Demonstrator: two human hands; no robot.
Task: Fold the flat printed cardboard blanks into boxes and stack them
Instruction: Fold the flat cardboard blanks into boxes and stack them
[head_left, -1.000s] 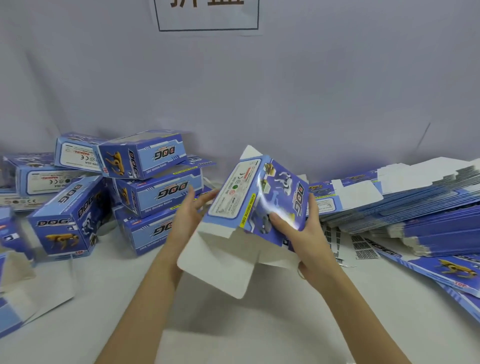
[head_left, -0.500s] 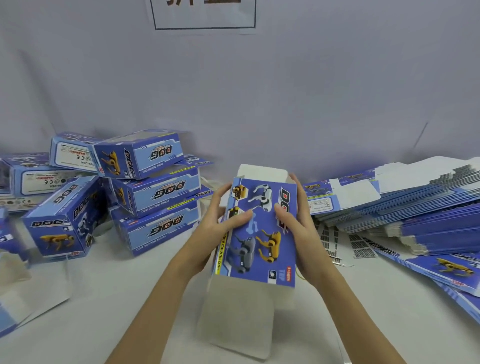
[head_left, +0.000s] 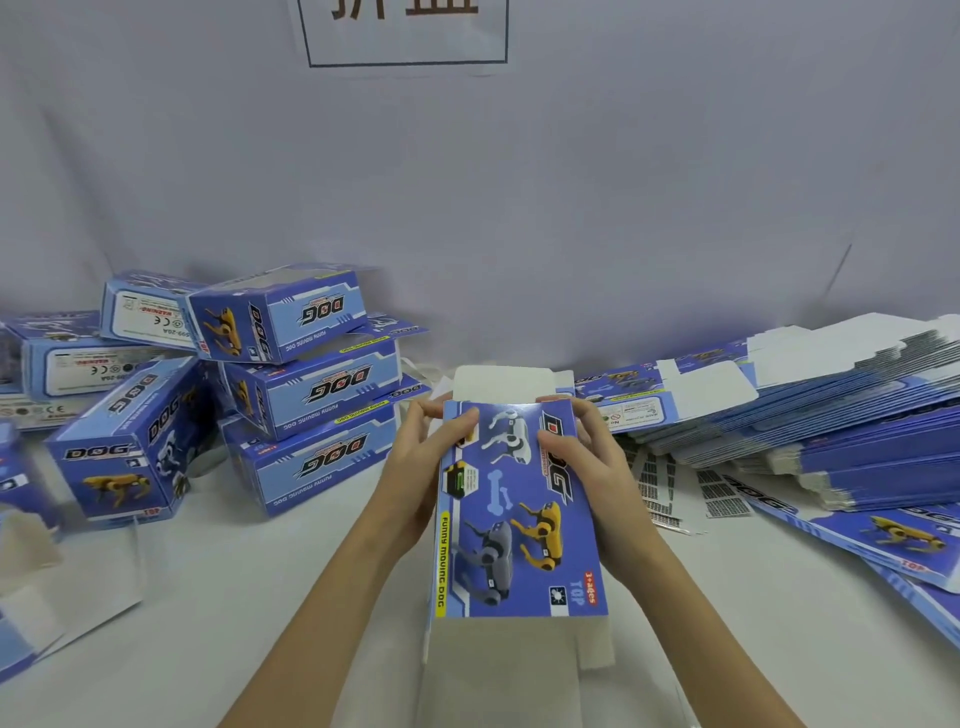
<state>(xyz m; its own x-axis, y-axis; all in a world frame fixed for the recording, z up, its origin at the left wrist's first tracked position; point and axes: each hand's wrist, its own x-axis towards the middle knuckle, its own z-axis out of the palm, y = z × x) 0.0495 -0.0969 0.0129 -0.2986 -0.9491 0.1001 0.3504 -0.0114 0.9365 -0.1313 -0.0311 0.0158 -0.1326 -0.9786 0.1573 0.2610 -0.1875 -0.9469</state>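
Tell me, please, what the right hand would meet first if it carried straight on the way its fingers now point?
The right hand grips the box in hand, its fingers pointing left across the printed face. Going on, it would probably meet the left hand on the opposite edge, though depth is unclear.

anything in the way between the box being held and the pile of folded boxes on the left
Nothing visible. The box, gripped by the left hand and right hand, faces bare tabletop up to the pile of folded boxes.
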